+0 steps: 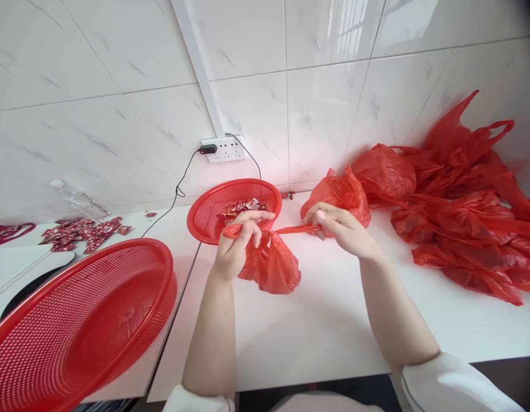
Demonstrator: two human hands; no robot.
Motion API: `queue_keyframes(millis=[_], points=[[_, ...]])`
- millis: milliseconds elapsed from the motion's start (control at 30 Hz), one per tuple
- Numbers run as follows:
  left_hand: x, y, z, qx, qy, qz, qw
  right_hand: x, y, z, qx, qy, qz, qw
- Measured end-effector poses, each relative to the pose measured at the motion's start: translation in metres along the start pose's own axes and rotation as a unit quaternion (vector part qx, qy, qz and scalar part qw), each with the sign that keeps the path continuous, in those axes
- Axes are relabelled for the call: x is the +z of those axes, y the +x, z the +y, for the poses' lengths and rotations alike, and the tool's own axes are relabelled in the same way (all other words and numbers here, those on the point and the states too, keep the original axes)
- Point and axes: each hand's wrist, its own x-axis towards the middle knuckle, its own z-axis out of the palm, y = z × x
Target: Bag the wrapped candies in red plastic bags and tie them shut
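A red plastic bag (273, 268) with a rounded, filled bottom hangs between my hands over the white table. My left hand (240, 240) is closed around one of its handles at the upper left. The other handle is stretched out to the right, its end pinched in the fingers of my right hand (340, 228). What fills the bag cannot be made out through the plastic. Just behind my left hand stands a small red basket (207, 214) with small wrapped packets (243, 207) in it.
Filled red bags (466, 229) are heaped along the right, with another red bag (336, 191) behind my right hand. A large red basket (119, 320) stands at the left. Loose red packets (82, 232) and a clear bottle (82, 200) lie behind it. A power strip (224, 150) is on the wall.
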Motion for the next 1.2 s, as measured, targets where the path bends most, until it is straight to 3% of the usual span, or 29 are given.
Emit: queue_keyframes(millis=[167, 300, 367, 433, 533, 600, 700, 833, 933, 1033, 1133, 1200], points=[[-0.026, -0.003, 0.001, -0.026, 0.021, 0.063, 0.997, -0.039, -0.016, 0.007, 0.068, -0.039, 0.126, 0.989], [-0.026, -0.001, 0.004, -0.056, 0.036, 0.084, 0.994, -0.053, -0.023, 0.015, 0.092, -0.046, 0.177, 0.979], [-0.020, 0.001, 0.005, -0.092, 0.052, 0.039, 0.994, -0.055, -0.024, 0.016, 0.098, -0.056, 0.211, 0.971], [-0.015, 0.003, 0.004, -0.151, 0.069, -0.052, 0.985, -0.056, -0.024, 0.016, 0.096, -0.082, 0.229, 0.965], [-0.009, 0.004, -0.001, -0.241, 0.113, -0.187, 0.946, -0.056, -0.022, 0.012, 0.097, -0.138, 0.179, 0.969], [-0.005, 0.004, -0.006, -0.281, 0.162, -0.233, 0.917, -0.048, -0.019, 0.008, 0.105, -0.176, 0.113, 0.972], [-0.002, 0.004, -0.009, -0.295, 0.230, -0.240, 0.896, -0.017, -0.014, 0.009, 0.089, -0.226, 0.016, 0.970], [-0.003, 0.003, -0.002, -0.269, 0.250, -0.246, 0.897, 0.044, -0.017, 0.032, 0.065, -0.235, -0.131, 0.961], [-0.006, 0.002, 0.005, -0.263, 0.226, -0.246, 0.905, 0.067, -0.029, 0.051, 0.066, -0.217, -0.178, 0.958], [-0.009, 0.001, 0.009, -0.261, 0.214, -0.246, 0.908, 0.053, -0.044, 0.057, 0.065, -0.207, -0.186, 0.958], [-0.010, 0.003, 0.010, -0.256, 0.236, -0.239, 0.907, 0.014, -0.060, 0.051, 0.067, -0.215, -0.196, 0.954], [-0.010, 0.004, 0.009, -0.251, 0.238, -0.237, 0.908, -0.017, -0.072, 0.046, 0.104, -0.247, -0.163, 0.949]])
